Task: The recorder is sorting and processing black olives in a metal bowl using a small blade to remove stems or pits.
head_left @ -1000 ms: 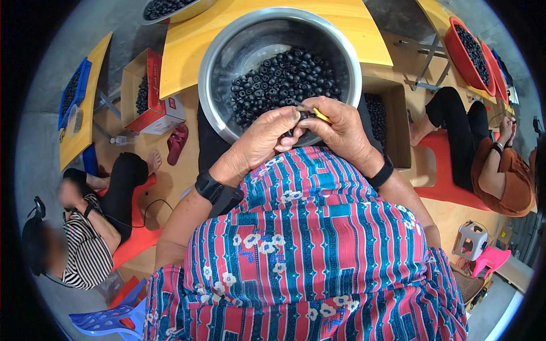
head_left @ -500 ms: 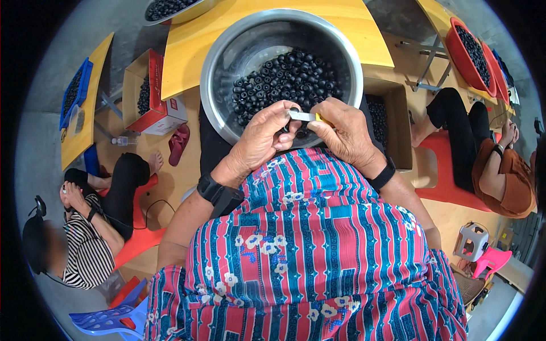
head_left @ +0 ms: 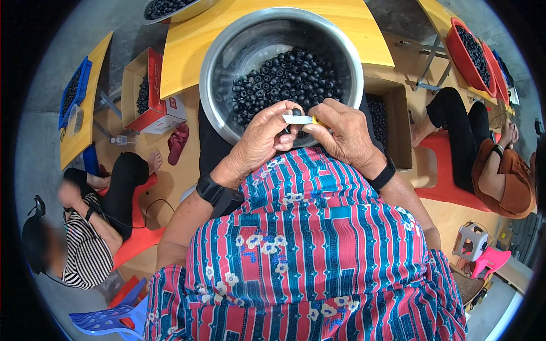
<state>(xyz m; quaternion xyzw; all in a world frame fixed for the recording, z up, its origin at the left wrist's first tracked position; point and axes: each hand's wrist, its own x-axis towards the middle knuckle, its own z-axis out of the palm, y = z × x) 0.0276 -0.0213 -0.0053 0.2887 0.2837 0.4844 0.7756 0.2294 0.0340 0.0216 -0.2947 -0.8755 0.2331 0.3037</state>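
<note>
My left hand (head_left: 263, 135) is closed, pinching a small round black piece (head_left: 297, 112) between thumb and fingers above the near rim of a large steel basin (head_left: 209, 74). In my right hand (head_left: 346, 128) is a small knife (head_left: 297, 119) with a yellow handle, mostly covered by my fingers. Its short flat blade points left and lies across the black piece, by my left thumb. Whether the edge is cutting in cannot be made out. Inside the basin lie many loose black pieces (head_left: 284, 79), several showing a round hole.
The basin overlaps a yellow table (head_left: 369, 34). A cardboard box (head_left: 401, 113) of black pieces stands right, a red-and-white box (head_left: 165, 113) left. One seated person (head_left: 94, 238) is at left, another (head_left: 500, 176) at right. Red tubs (head_left: 466, 57) sit on the far right table.
The knife blade has shifted slightly left over the black piece, and my right fingers have moved a little with it. The left person's hand has lifted and is blurred.
</note>
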